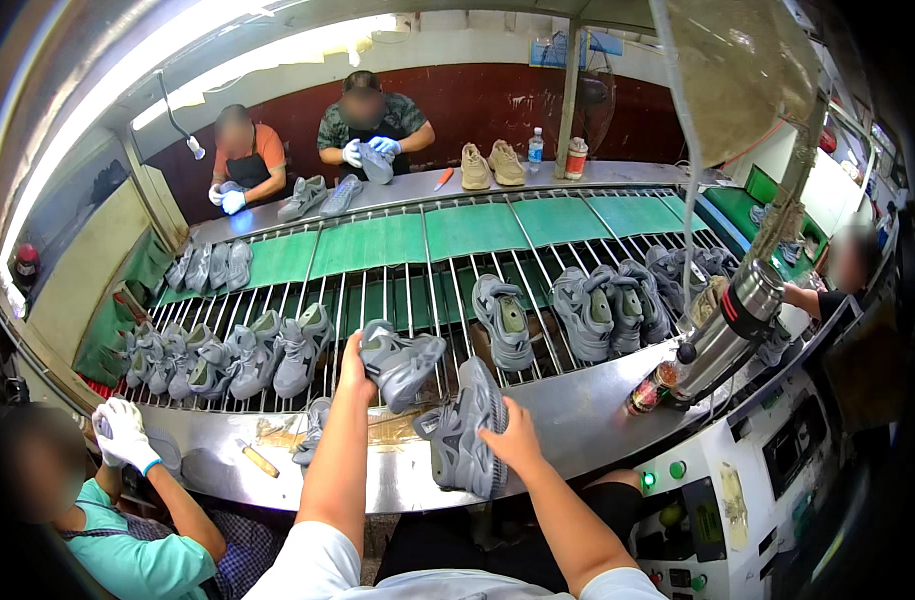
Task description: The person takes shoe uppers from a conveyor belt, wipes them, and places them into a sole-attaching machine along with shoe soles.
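Note:
My left hand (354,374) is closed on a grey sneaker (406,368), held above the front edge of the roller conveyor. In my right hand (516,438) is a second grey sneaker (475,428), tipped on its side over the metal worktop (568,420), its ridged sole toward my palm. Fingers of both hands are partly hidden by the shoes. Beside my left forearm another grey sneaker (313,432) lies on the worktop, partly covered by the arm. A small tool with a wooden handle (260,460) rests to its left.
Rows of grey sneakers (303,350) stand on the conveyor (368,290), left and right. A steel thermos (730,325) and a drink bottle (662,380) stand at right. Co-workers in gloves handle shoes across the conveyor and at near left; another person is at far right.

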A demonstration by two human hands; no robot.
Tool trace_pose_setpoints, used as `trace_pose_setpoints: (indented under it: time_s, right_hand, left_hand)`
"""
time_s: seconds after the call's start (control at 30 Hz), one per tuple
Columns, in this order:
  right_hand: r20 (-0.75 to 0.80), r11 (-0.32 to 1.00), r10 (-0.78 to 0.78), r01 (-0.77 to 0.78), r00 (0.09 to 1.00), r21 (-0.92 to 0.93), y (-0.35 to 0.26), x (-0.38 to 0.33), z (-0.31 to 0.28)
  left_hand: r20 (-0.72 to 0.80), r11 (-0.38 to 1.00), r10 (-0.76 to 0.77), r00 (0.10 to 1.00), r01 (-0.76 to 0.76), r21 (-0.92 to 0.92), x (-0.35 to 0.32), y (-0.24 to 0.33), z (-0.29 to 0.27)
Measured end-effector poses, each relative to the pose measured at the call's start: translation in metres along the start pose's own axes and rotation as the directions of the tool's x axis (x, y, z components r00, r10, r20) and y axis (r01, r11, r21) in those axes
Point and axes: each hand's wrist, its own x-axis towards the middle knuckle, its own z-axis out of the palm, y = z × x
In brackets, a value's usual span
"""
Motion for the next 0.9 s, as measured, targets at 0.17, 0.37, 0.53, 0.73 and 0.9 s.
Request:
trace_pose_setpoints:
  time_s: [0.17,0.37,0.53,0.73,0.9]
  right_hand:
    - [0.05,0.897,0.154,-0.161,0.987,0.411,0.047,0.009,0.046]
    - [0.135,0.769,0.321,-0.341,0.938,0.541,0.032,0.011,0.037]
    - [0.079,0.633,0.311,-0.268,0.947,0.726,0.071,-0.048,-0.004]
    - [0.022,0.446,0.329,-0.176,0.944,0.877,0.113,-0.16,-0.14]
    - [-0.377,0.373,0.498,0.2,0.781,0.906,0.081,-0.233,-0.253]
  left_hand:
    - [0.056,0.941,-0.138,0.989,0.113,0.318,0.057,0.007,-0.047]
    - [0.107,0.97,-0.173,0.979,0.151,0.188,0.044,-0.024,-0.06]
    - [0.078,0.962,0.112,0.991,-0.128,0.241,0.03,-0.018,-0.03]
    - [0.216,0.646,0.237,0.947,-0.32,0.693,0.09,-0.035,0.023]
    - [0.261,0.403,0.313,0.913,-0.377,0.834,0.128,-0.077,-0.002]
